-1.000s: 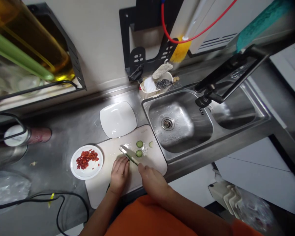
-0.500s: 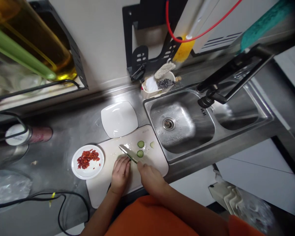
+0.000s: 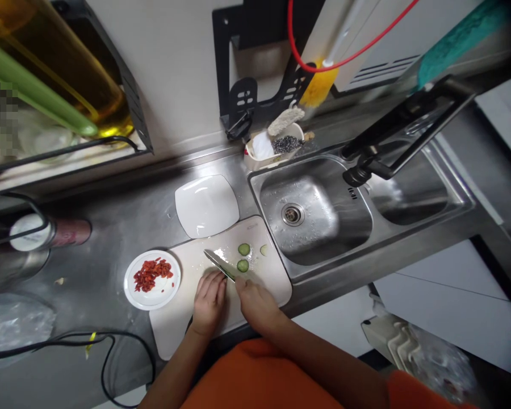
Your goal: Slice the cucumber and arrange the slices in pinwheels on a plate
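Observation:
My right hand (image 3: 258,301) is closed round the handle of a kitchen knife (image 3: 216,261), whose blade points up and left over the white cutting board (image 3: 174,329). Curled fingers of my left hand (image 3: 209,298) press on a cucumber at the board's middle, right beside the blade. Most of that cucumber is hidden by the fingers and the knife; only a bit of green shows. To the right of the blade lie two round cucumber slices (image 3: 243,249) and a paler end piece (image 3: 263,250). Small wet spots glisten on the board around them.
A white plate of chopped red pieces (image 3: 153,275) overlaps the board's left edge. Behind the board is a square white dish (image 3: 206,205). The steel sink (image 3: 315,221) with a black faucet (image 3: 357,175) adjoins on the right. Black cables (image 3: 111,335) lie at left.
The knife and my right hand have shifted slightly to the left, and the blade has moved a little along the cucumber. My left hand stays nearly in place.

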The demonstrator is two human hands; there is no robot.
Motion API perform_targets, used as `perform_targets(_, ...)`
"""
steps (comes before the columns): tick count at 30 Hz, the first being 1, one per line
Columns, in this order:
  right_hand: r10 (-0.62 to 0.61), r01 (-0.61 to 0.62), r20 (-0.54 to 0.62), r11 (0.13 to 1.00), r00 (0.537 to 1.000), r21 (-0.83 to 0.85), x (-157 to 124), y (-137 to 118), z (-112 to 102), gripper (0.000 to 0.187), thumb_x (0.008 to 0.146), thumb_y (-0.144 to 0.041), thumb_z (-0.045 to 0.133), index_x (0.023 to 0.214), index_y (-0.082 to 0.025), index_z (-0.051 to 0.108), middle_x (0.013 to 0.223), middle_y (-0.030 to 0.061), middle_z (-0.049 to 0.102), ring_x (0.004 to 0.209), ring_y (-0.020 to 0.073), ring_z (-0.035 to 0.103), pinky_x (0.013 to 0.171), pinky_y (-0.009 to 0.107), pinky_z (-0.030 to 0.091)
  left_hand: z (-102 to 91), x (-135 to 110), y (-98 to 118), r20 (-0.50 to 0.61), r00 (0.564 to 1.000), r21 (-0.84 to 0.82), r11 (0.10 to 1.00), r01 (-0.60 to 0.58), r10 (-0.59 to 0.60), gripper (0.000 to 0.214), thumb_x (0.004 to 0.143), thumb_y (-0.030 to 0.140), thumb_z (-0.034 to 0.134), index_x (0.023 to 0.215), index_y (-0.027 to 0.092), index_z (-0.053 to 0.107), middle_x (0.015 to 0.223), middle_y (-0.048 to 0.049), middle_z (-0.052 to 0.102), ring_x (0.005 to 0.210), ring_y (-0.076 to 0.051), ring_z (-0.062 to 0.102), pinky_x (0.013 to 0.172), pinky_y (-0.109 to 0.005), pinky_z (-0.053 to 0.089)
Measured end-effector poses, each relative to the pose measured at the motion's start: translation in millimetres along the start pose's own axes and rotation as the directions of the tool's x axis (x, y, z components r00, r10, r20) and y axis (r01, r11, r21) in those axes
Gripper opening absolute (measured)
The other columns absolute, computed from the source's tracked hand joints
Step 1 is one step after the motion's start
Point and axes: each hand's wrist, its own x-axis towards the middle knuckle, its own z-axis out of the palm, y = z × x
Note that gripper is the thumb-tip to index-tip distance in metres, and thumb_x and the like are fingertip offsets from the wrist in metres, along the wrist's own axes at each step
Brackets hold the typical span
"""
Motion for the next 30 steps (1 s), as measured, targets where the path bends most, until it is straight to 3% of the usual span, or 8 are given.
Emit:
perform_targets(7, 0.010, -0.010, -0.005, 1.000, 1.000, -0.009, -4, 9, 3, 0.031, 0.088, -0.005, 0.030, 0.110, -0.016, 0.049, 0.088, 0.0092, 0.065, 0.080, 0.0196, 0.064, 0.064, 0.027, 0.046, 0.1, 0, 0, -0.003, 1.000, -0.003, 1.000, 0.004, -0.004, 0.023, 0.089, 0.018, 0.047, 0.107, 0.018, 0.061, 0.104, -0.0074, 0.067, 0.103, -0.019, 0.059, 0.096, -0.041, 0.046)
perform_targets(14, 0.056, -0.057, -0.030, 0.998, 0.998, -0.038, -20, 20, -8, 0.032, 0.087, -0.006, 0.035, 0.113, -0.017, 0.049, 0.090, 0.0080, 0.064, 0.078, 0.0191, 0.064, 0.063, 0.025, 0.045, -0.1, -1, 2, -0.016, 1.000, -0.013, 1.000, 0.013, -0.013, 0.024, 0.089, 0.019, 0.047, 0.108, 0.018, 0.061, 0.104, -0.0087, 0.066, 0.103, -0.020, 0.060, 0.094, -0.040, 0.047)
perform_targets(30, 0.079, -0.076, 0.089, 0.996, 0.993, -0.041, -44, 11, -20, 0.031, 0.086, -0.004, 0.032, 0.109, -0.018, 0.048, 0.088, 0.0095, 0.065, 0.082, 0.0202, 0.066, 0.062, 0.024, 0.046, 0.8, -3, 1, -0.030, 1.000, 0.028, 1.000, 0.005, -0.004, 0.019, 0.088, 0.019, 0.048, 0.102, 0.017, 0.060, 0.103, -0.0093, 0.064, 0.104, -0.021, 0.057, 0.095, -0.042, 0.046)
